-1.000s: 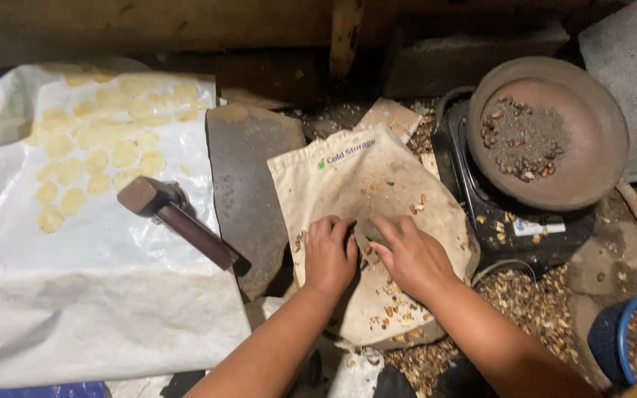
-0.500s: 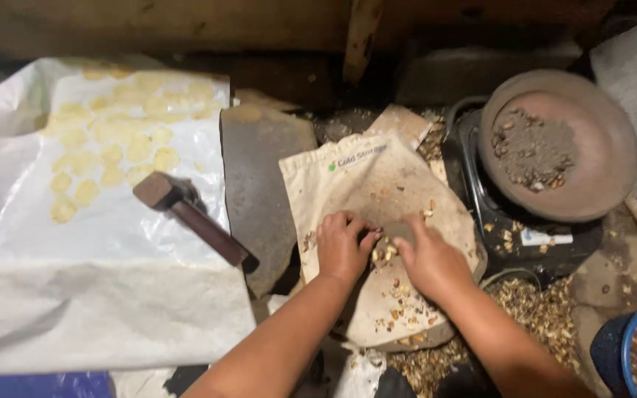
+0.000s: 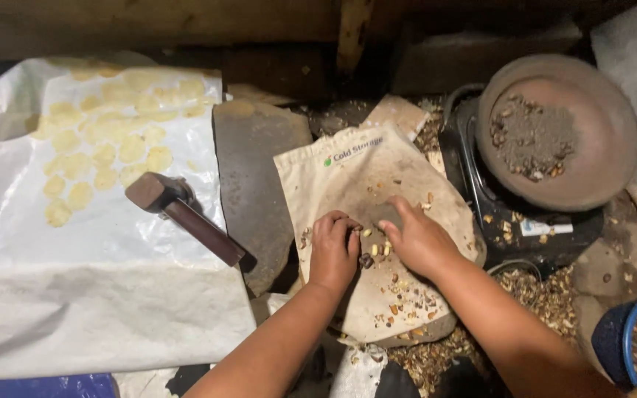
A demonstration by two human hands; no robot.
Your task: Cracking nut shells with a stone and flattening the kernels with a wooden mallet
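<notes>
A dirty beige cloth bag (image 3: 348, 173) lies spread over a flat stone, strewn with small yellow and brown kernels (image 3: 374, 250) and bits of shell. My left hand (image 3: 333, 249) rests on the cloth with its fingers curled over the little pile of kernels. My right hand (image 3: 416, 237) lies just to the right of it, fingers bent down onto the same pile and touching a grey stone (image 3: 386, 213). The fingertips of both hands meet at the kernels. I cannot tell whether either hand is pinching a kernel.
A brown mallet (image 3: 182, 214) lies on a white plastic sheet (image 3: 112, 295) with several flat yellow discs (image 3: 105, 147). A dark stone slab (image 3: 256, 177) sits between sheet and cloth. A round brown pan (image 3: 613, 140) of husks stands at right, a blue bucket (image 3: 613, 339) lower right.
Both hands have curled tighter onto the pile of kernels on the cloth, their fingertips drawing together. The view has shifted slightly.
</notes>
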